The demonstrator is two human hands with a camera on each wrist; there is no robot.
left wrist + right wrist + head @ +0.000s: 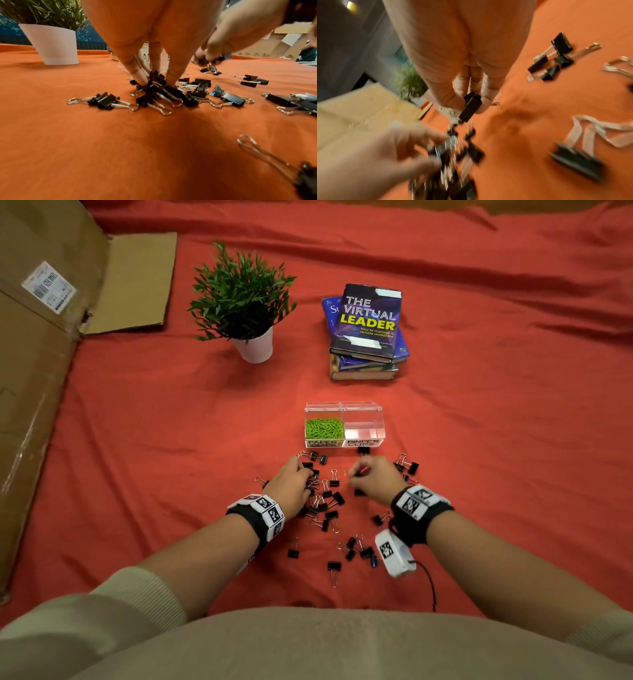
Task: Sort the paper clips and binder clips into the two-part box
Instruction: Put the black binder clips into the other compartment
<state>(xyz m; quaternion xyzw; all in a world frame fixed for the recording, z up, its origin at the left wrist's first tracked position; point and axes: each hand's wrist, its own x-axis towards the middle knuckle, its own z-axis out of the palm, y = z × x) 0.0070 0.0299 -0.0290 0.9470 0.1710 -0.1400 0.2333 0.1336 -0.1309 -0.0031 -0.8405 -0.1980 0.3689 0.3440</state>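
Observation:
A clear two-part box (pixel 344 405) stands on the red cloth. Its left part, labelled PAPER CLIPS, holds green paper clips (pixel 323 429). The right part (pixel 364 431), labelled BINDER CLIPS, shows nothing inside. Black binder clips (pixel 327 508) lie scattered in front of the box. My left hand (pixel 306 474) reaches down into a cluster of them and pinches binder clips (pixel 157 78) between thumb and fingers. My right hand (pixel 352 474), just to the right, pinches one black binder clip (pixel 471 108) above the cloth; its image is blurred.
A potted plant (pixel 246 302) in a white pot and a stack of books (pixel 368 333) stand behind the box. A large cardboard box (pixel 44 354) lies along the left. More binder clips (pixel 406 465) lie right of my right hand.

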